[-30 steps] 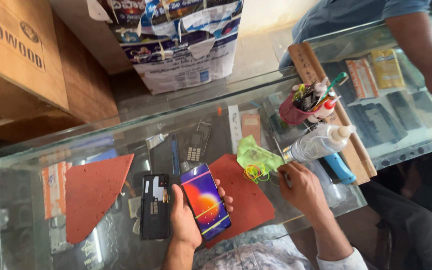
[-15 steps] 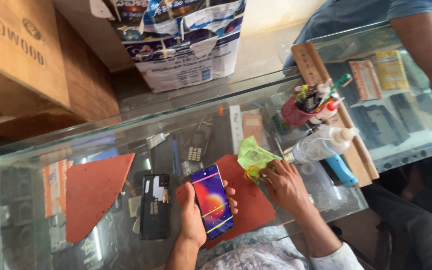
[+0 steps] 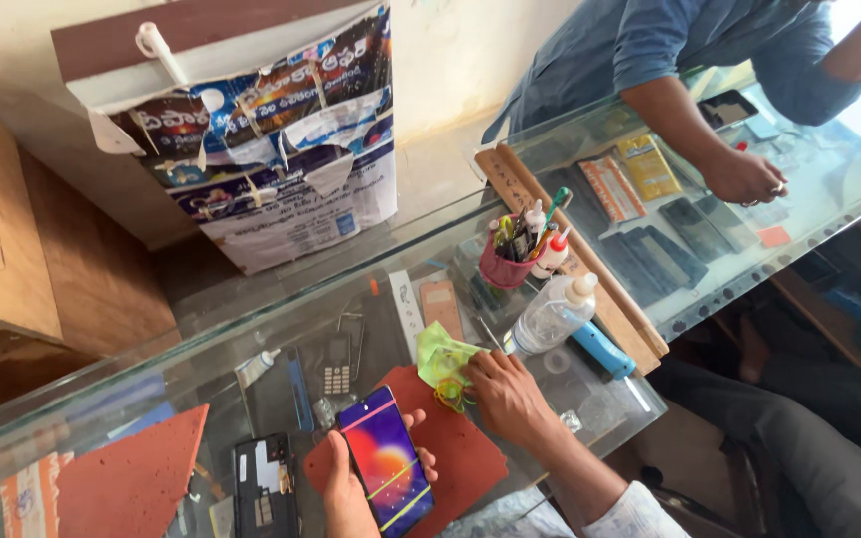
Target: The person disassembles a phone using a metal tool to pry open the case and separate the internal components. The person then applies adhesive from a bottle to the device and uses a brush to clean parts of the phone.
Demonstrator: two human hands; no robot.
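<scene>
Over glass, left hand (image 3: 351,493) fingers grasp glossy phone (image 3: 388,474); right hand (image 3: 506,396) pinches crumpled cloth (image 3: 442,357).

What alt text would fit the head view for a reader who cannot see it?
The left hand holds a lit smartphone over a red mat on a glass counter, while the right hand rests on a green cloth. A clear bottle lies nearby; another person's hand rests farther along.

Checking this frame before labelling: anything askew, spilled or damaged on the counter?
No spill or breakage shows. One oddity: the clear bottle lies tipped on its side beside the pink cup. The left hand holds a lit phone; the right hand rests by a green cloth.
</scene>
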